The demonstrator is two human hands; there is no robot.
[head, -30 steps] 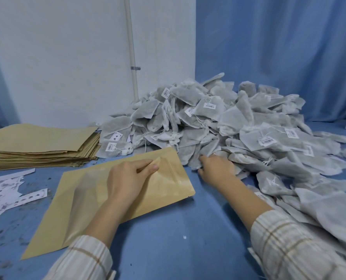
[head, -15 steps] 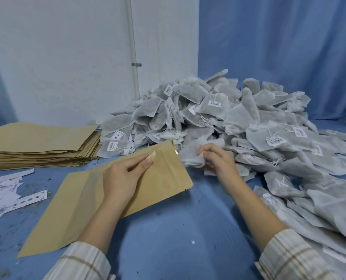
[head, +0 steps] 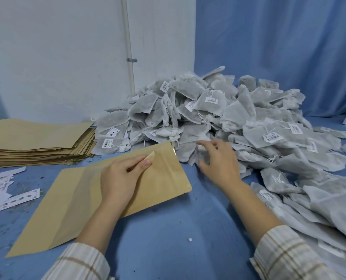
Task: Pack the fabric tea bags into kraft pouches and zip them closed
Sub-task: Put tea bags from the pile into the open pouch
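Observation:
A flat kraft pouch (head: 71, 209) lies on the blue cloth, its open mouth pointing at a big pile of grey fabric tea bags (head: 208, 110). My left hand (head: 121, 178) rests on the pouch and pinches the upper flap near the mouth. My right hand (head: 218, 164) is at the pile's front edge, just right of the pouch mouth. Its fingers curl around one tea bag (head: 190, 154), which is partly hidden and blurred.
A stack of empty kraft pouches (head: 36, 138) sits at the left, by the white wall. Loose white paper labels (head: 4, 190) lie at the far left. Tea bags spread along the right side down to my right sleeve. A white pipe (head: 128, 47) runs up the wall.
My right hand went into the pile, lifted a tea bag, and now holds it lower, close to the pouch mouth. My left hand has stayed on the pouch flap.

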